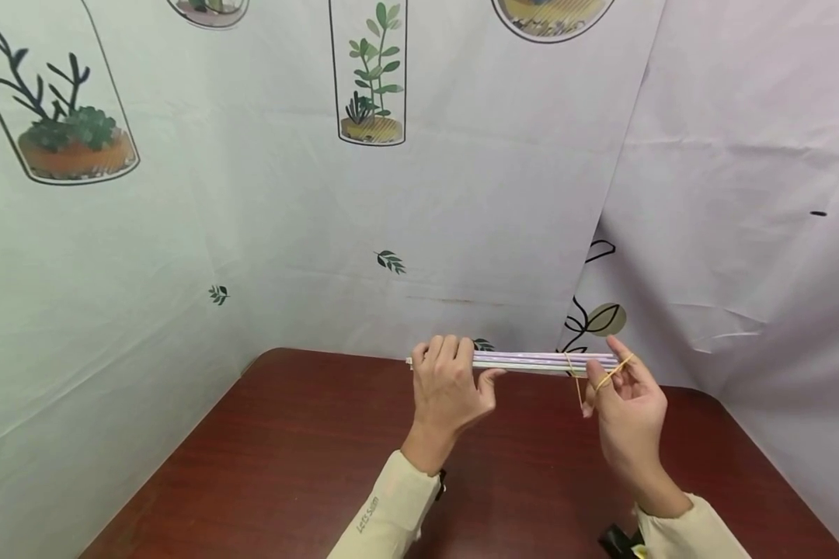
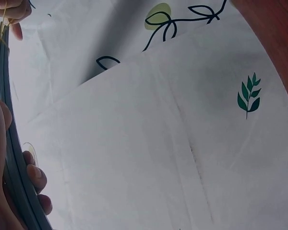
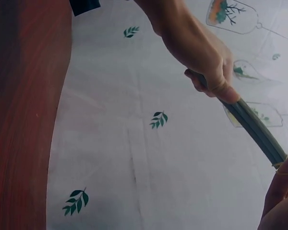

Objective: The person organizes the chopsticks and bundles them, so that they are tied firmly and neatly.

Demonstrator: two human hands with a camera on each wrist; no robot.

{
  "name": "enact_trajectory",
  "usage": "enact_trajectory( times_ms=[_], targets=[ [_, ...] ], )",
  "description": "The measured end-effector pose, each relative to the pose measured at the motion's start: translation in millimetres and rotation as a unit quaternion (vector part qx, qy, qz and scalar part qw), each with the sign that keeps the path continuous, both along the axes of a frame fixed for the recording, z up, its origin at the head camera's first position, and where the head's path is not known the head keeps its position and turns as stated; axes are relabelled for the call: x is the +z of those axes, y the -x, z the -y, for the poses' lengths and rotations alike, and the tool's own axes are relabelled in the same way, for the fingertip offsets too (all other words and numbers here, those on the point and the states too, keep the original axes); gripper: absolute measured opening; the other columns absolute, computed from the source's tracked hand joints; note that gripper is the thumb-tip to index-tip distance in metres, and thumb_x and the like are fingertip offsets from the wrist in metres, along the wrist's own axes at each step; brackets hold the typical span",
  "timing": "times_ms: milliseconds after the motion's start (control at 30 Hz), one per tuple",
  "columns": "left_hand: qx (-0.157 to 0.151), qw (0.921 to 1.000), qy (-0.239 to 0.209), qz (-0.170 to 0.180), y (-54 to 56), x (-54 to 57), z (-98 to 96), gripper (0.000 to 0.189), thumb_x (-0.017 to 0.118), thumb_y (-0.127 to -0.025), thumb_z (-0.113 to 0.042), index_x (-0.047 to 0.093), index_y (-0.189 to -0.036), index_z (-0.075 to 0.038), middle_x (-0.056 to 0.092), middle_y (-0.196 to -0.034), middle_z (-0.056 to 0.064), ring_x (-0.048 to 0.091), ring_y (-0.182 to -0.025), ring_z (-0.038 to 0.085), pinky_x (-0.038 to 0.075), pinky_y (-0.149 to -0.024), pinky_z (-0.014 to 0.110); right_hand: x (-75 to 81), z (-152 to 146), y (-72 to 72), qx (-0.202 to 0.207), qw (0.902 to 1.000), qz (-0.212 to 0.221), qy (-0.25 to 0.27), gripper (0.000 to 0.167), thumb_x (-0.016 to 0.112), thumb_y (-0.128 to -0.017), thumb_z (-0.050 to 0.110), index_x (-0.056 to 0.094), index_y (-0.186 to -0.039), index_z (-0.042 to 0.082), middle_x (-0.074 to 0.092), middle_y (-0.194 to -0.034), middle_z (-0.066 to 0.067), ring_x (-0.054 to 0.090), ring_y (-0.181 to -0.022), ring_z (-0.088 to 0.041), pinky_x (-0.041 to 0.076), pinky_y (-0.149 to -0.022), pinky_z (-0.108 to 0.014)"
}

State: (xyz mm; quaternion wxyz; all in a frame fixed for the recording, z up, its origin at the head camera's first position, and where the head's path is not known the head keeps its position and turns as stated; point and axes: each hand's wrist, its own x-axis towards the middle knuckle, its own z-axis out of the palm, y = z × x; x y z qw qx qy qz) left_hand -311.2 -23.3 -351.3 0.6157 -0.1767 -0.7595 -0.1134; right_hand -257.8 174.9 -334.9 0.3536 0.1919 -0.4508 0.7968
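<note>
- Bundle of thin pastel sticks [image 1: 524, 360], head view: roughly level, held up between your two hands, with the red-brown table [image 1: 287, 450] beneath it.
- Your left hand [image 1: 450, 384] grips the bundle's left end, fingers curled over it, thumb sticking out along its lower side.
- Your right hand [image 1: 632, 411], at the bundle's right end, holds a yellow rubber band [image 1: 616, 372] stretched over forefinger and thumb; band also crosses the bundle just left of that thumb.
- Behind the bundle: pale backdrop [image 1: 308, 233], plant prints.
- Left wrist view: bundle stands near-upright, looking dark; your left fingers wrap its lower part. Right hand at its upper end, cropped; cannot tell its hold from here.
- Right wrist view: bundle slants; your left hand clasps its upper end, band sits round its lower end, against your right fingers. Table well left of the bundle.
</note>
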Motion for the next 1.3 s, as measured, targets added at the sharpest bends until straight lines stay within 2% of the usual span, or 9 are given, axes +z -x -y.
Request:
enact_trajectory(
  times_ms=[300,467,600,800,933,1100,1200,1300],
  targets=[
    [-0.003,0.9997,0.022,-0.01,0.2,1.8,-0.9,0.043,0.052,-0.085,-0.051,0.049,-0.07,-0.011,0.045,-0.067,0.001,0.047,-0.066,0.021,0.038,-0.071,0.038,0.1,-10.0,9.1,0.024,0.9978,-0.013,-0.06,0.032,0.055,-0.089,-0.018,0.06,-0.12,-0.011,0.051,-0.061,-0.003,0.038,-0.042,-0.013,0.032,-0.041,-0.024],
    [-0.02,0.9988,0.042,-0.014,-0.3,2.0,-0.7,0.042,0.053,-0.085,-0.051,0.053,-0.072,-0.011,0.05,-0.071,0.001,0.05,-0.07,0.021,0.039,-0.073,0.037,1.1,-12.0,10.1,0.012,0.9952,0.038,-0.089,0.018,0.06,-0.089,-0.014,0.065,-0.106,-0.014,0.056,-0.06,-0.003,0.041,-0.043,-0.01,0.028,-0.04,-0.026],
    [-0.036,0.9979,0.053,-0.011,-1.3,2.1,-1.4,0.042,0.054,-0.086,-0.052,0.056,-0.075,-0.012,0.053,-0.075,0.0,0.053,-0.075,0.02,0.039,-0.075,0.036,1.4,-15.7,9.2,0.001,0.9882,0.067,-0.138,0.008,0.063,-0.088,-0.013,0.067,-0.094,-0.015,0.06,-0.07,-0.004,0.042,-0.047,-0.008,0.027,-0.04,-0.028],
    [-0.041,0.9978,0.052,0.0,-2.9,3.2,-0.7,0.041,0.057,-0.085,-0.053,0.057,-0.076,-0.013,0.052,-0.076,0.0,0.053,-0.077,0.021,0.039,-0.077,0.037,1.4,-23.7,9.9,0.026,0.9787,0.036,-0.2,0.006,0.063,-0.084,-0.019,0.066,-0.088,-0.019,0.058,-0.082,-0.007,0.047,-0.06,-0.013,0.035,-0.045,-0.026],
    [-0.033,0.9977,0.06,-0.002,-4.2,4.2,0.1,0.04,0.054,-0.086,-0.053,0.058,-0.077,-0.014,0.052,-0.076,-0.001,0.053,-0.077,0.02,0.04,-0.079,0.036,2.8,-30.8,9.7,0.014,0.9646,0.033,-0.261,0.004,0.065,-0.085,-0.015,0.068,-0.083,-0.014,0.059,-0.086,-0.006,0.053,-0.082,-0.015,0.045,-0.057,-0.02],
    [-0.019,0.9977,0.065,0.001,-4.6,4.8,0.8,0.041,0.05,-0.088,-0.054,0.057,-0.077,-0.015,0.051,-0.076,-0.001,0.053,-0.076,0.02,0.04,-0.079,0.036,7.2,-37.9,9.5,0.0,0.9431,0.048,-0.329,0.007,0.067,-0.086,-0.01,0.07,-0.08,-0.01,0.064,-0.091,-0.003,0.053,-0.094,-0.013,0.046,-0.069,-0.015],
    [-0.013,0.9975,0.07,0.003,-4.0,4.2,1.1,0.042,0.049,-0.088,-0.055,0.056,-0.077,-0.016,0.05,-0.075,-0.001,0.052,-0.075,0.02,0.041,-0.079,0.035,10.7,-41.4,8.1,-0.019,0.9228,0.06,-0.38,0.005,0.069,-0.087,-0.007,0.073,-0.088,-0.009,0.066,-0.093,0.0,0.055,-0.094,-0.01,0.047,-0.07,-0.016],
    [-0.012,0.9973,0.072,0.007,-3.6,3.6,1.1,0.041,0.05,-0.088,-0.055,0.055,-0.076,-0.016,0.05,-0.075,-0.001,0.052,-0.075,0.02,0.041,-0.079,0.035,13.8,-45.3,6.4,-0.043,0.8977,0.072,-0.432,0.012,0.072,-0.086,-0.003,0.075,-0.097,-0.004,0.065,-0.095,0.003,0.057,-0.094,-0.007,0.048,-0.071,-0.016]
  ],
)
